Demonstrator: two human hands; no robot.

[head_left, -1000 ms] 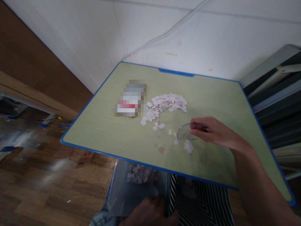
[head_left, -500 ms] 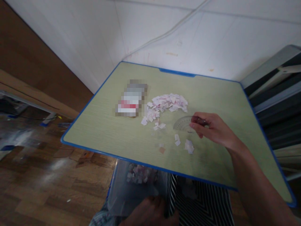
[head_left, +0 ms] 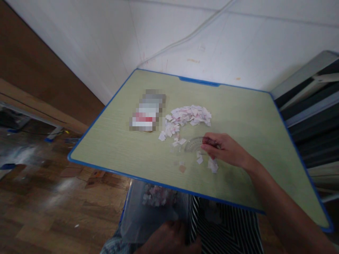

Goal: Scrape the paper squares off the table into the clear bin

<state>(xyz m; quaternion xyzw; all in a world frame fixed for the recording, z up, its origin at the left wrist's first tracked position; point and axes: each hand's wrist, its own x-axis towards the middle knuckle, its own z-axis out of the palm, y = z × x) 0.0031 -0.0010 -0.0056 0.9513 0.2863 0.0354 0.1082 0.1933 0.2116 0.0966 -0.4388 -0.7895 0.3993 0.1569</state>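
My right hand [head_left: 221, 146] is closed on a clear protractor [head_left: 193, 144], its curved edge pointing left just over the table. Behind it lies a heap of small white and pinkish paper scraps [head_left: 190, 114]. A few stray scraps [head_left: 212, 164] lie below the hand, and a small tan piece [head_left: 182, 169] is to their left. Below the table's front edge, a clear plastic box [head_left: 132, 218] holds more paper scraps [head_left: 159, 195]. At its near edge is my left hand [head_left: 169, 236], dim, with curled fingers that seem to grip the box.
The pale green table [head_left: 111, 134] has a blue rim and stands against a white wall [head_left: 172, 28]. A blurred-out phone-shaped object [head_left: 148, 111] lies left of the heap. A folded metal frame [head_left: 304, 77] leans at the right. Striped cloth [head_left: 230, 222] covers my lap.
My right hand has moved left and slightly nearer to me with the protractor, now above the stray scraps. The left hand, box and heap look unchanged.
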